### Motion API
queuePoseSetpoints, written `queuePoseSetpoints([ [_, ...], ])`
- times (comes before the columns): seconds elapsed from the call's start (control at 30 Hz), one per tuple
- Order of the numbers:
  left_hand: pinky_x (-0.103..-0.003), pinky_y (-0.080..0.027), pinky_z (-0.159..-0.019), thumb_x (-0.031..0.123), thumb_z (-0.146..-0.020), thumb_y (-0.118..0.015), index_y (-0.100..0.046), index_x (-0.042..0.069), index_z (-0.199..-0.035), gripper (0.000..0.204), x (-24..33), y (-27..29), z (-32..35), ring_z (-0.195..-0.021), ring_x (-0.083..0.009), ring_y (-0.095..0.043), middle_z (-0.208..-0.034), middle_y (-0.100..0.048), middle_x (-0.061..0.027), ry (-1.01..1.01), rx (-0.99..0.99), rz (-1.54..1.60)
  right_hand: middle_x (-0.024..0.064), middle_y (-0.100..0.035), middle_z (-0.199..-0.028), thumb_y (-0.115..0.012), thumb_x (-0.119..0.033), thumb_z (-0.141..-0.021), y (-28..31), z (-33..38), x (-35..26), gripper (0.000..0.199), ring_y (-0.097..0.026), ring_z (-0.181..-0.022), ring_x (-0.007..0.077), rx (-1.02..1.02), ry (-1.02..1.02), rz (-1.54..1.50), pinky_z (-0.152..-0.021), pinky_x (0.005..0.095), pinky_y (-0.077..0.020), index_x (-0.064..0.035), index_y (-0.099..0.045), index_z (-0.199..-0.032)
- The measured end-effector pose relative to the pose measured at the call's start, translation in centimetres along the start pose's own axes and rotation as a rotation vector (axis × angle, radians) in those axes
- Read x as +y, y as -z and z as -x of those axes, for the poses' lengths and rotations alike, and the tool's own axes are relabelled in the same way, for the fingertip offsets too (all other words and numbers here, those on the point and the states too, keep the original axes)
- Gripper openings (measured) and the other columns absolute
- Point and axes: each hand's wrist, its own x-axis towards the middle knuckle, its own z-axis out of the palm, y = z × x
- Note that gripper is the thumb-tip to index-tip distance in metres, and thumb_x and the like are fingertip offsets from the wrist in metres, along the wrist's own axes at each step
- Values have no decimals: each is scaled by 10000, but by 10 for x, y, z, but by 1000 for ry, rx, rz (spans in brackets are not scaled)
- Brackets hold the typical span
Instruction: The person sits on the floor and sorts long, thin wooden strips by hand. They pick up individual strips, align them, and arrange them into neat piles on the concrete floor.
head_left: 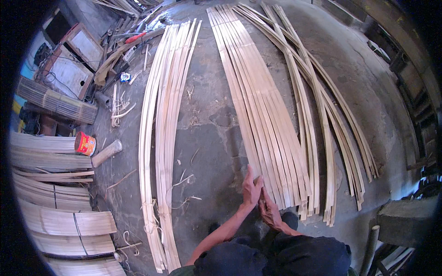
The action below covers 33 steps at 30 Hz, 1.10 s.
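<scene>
Dark-trousered knees (276, 255) below, both hands (260, 198) half-hiding the bamboo strips' (264, 115) near ends.

Bare forearms, dark legwear

Both hands, the left hand (252, 187) and the right hand (270, 212), are ungloved, without rings or a watch. The forearms show no sleeves. Dark, near-black cloth covers the knees at the lower edge.
</scene>
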Motion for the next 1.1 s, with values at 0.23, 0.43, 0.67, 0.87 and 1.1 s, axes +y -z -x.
queuePoseSetpoints([
  [0.23,-451,-346,-1106,277,-983,-527,-314,-69,-1466,631,-17,2,-1,-1315,-430,-446,-1366,-498,-297,10,-47,-32,80,-630,-968,-494,-124,-1020,12,-6,-8,520,-590,-831,147,52,-326,-151,-726,269,-494,-38,-336,-1508],
  [0.43,-504,-209,-1176,371,-995,-469,-326,19,-1489,624,-9,-3,-3,-1430,-367,-295,-1513,-351,-205,-345,-137,-469,29,-573,-758,-567,-176,-1001,55,-15,-12,522,-488,-629,63,325,-104,-17,-576,243,-439,-22,-400,-1471],
  [0.67,-516,-131,-1201,400,-969,-491,-325,65,-1511,659,-18,-13,3,-1490,-320,-180,-1594,-248,-140,-445,-318,-696,190,-649,-1186,-609,-202,-966,130,-43,28,472,-721,-858,182,436,-41,256,-732,310,-535,-134,-506,-1422],
  [0.87,-513,-137,-1200,404,-949,-518,-351,78,-1503,664,-16,-13,6,-1481,-307,-208,-1591,-264,-125,-443,-300,-685,223,-698,-1086,-619,-288,-970,191,-64,35,475,-655,-953,126,410,-220,424,-798,300,-504,-131,-517,-1407],
  [1.1,-514,-152,-1194,402,-942,-533,-356,83,-1502,668,-14,-10,5,-1472,-310,-233,-1586,-278,-122,-448,-295,-677,216,-705,-1047,-606,-333,-969,200,-57,57,456,-687,-933,174,379,-310,456,-809,309,-513,-176,-542,-1392],
])
